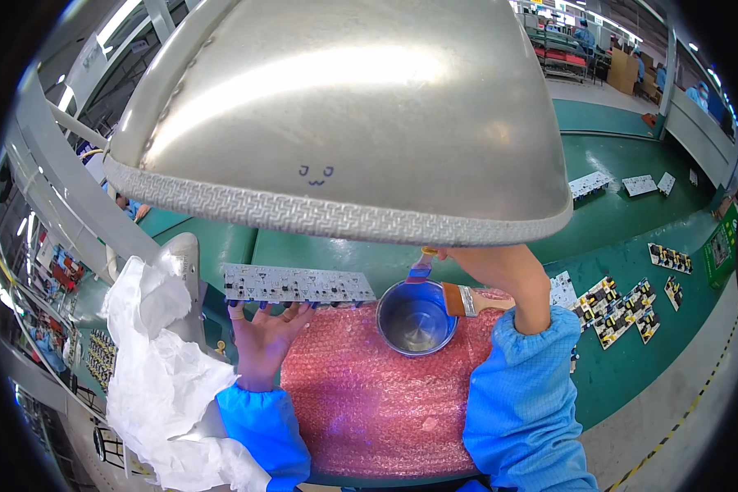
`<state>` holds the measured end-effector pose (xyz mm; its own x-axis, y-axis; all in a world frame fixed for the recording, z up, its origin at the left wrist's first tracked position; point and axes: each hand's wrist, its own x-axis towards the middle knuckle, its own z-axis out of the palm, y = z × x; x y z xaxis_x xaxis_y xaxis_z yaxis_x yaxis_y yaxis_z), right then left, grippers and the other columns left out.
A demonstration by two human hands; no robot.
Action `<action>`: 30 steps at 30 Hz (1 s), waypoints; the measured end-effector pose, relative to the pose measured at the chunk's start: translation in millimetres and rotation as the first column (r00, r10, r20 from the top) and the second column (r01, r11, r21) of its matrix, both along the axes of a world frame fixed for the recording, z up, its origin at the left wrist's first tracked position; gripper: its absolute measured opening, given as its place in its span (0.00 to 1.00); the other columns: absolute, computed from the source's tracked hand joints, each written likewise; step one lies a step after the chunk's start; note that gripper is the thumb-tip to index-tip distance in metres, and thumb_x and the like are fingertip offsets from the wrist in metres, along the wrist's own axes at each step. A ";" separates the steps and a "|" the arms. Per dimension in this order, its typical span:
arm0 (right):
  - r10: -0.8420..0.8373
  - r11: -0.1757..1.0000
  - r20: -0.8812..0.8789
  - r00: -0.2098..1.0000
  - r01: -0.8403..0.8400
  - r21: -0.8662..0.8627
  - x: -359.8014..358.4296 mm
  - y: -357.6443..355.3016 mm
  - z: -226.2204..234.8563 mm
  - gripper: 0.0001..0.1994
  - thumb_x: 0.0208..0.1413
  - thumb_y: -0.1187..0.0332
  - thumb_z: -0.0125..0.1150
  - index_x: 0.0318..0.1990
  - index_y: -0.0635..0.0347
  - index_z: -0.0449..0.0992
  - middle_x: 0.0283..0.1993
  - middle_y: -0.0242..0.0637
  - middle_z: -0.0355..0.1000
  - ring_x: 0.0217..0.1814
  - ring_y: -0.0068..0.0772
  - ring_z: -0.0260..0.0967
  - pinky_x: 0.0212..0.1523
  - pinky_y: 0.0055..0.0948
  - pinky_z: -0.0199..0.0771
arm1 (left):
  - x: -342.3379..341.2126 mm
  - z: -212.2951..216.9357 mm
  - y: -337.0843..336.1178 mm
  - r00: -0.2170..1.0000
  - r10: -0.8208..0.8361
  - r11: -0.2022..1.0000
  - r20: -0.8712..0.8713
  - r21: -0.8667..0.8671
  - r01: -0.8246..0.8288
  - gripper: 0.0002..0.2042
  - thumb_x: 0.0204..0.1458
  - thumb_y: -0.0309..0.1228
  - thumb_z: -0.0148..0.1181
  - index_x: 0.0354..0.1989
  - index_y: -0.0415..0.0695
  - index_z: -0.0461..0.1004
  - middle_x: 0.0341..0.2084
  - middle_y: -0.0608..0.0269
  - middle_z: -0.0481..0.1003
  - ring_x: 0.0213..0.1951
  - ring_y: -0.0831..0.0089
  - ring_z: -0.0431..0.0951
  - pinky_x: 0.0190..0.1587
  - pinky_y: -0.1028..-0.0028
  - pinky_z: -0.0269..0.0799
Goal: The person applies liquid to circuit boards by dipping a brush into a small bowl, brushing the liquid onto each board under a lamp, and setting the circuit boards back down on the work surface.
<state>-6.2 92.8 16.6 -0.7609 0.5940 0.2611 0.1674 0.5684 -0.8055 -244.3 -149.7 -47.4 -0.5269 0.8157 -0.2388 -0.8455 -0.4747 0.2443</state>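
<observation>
My left hand (262, 340) holds up a long white circuit board panel (299, 284), its fingers closed along the near edge. Dark components dot the panel's face. My right hand (467, 261) is raised over the far side of a round metal bowl (410, 332); the metal hood (353, 123) hides part of its fingers. From them a small brush (421, 269) points down at the bowl's far rim. A second brush (466, 300), wide and wooden-handled, rests at the bowl's right rim with dark bristles over the opening. The bowl appears to hold a little clear liquid.
Pink bubble wrap (369, 410) lies under the bowl. The hood hangs low over the far workspace. Crumpled white paper (160, 361) drapes something at the left. Several populated circuit boards (619, 312) lie on the green table (672, 353) at right; more panels (590, 185) sit farther back.
</observation>
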 end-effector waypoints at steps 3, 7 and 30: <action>0.072 0.994 -0.096 0.993 -0.064 0.086 0.1 -7.3 6.4 0.14 0.50 0.63 0.60 0.37 0.66 0.72 0.28 0.40 0.72 0.30 0.35 0.70 0.35 0.34 0.69 | -2.4 -9.2 -0.8 1.000 -0.017 0.999 -0.023 -0.043 0.016 0.33 0.47 0.50 0.60 0.56 0.43 0.56 0.52 0.44 0.55 0.58 0.45 0.55 0.61 0.40 0.51; 0.094 0.990 -0.104 0.990 -0.083 0.110 -7.5 3.8 -8.4 0.16 0.49 0.61 0.62 0.39 0.65 0.73 0.29 0.40 0.72 0.32 0.33 0.71 0.37 0.32 0.70 | -2.3 -15.0 0.4 0.991 -0.107 0.987 -0.076 -0.125 0.097 0.33 0.48 0.50 0.59 0.57 0.44 0.57 0.53 0.44 0.54 0.59 0.43 0.54 0.61 0.38 0.50; -0.232 0.935 -0.541 0.808 0.339 0.106 34.2 21.9 1.5 0.18 0.50 0.73 0.58 0.49 0.68 0.70 0.50 0.49 0.71 0.53 0.46 0.67 0.55 0.34 0.64 | 8.7 12.0 92.7 0.930 -0.005 0.969 -0.368 0.227 0.095 0.33 0.52 0.57 0.49 0.62 0.50 0.59 0.61 0.58 0.60 0.62 0.56 0.59 0.63 0.46 0.49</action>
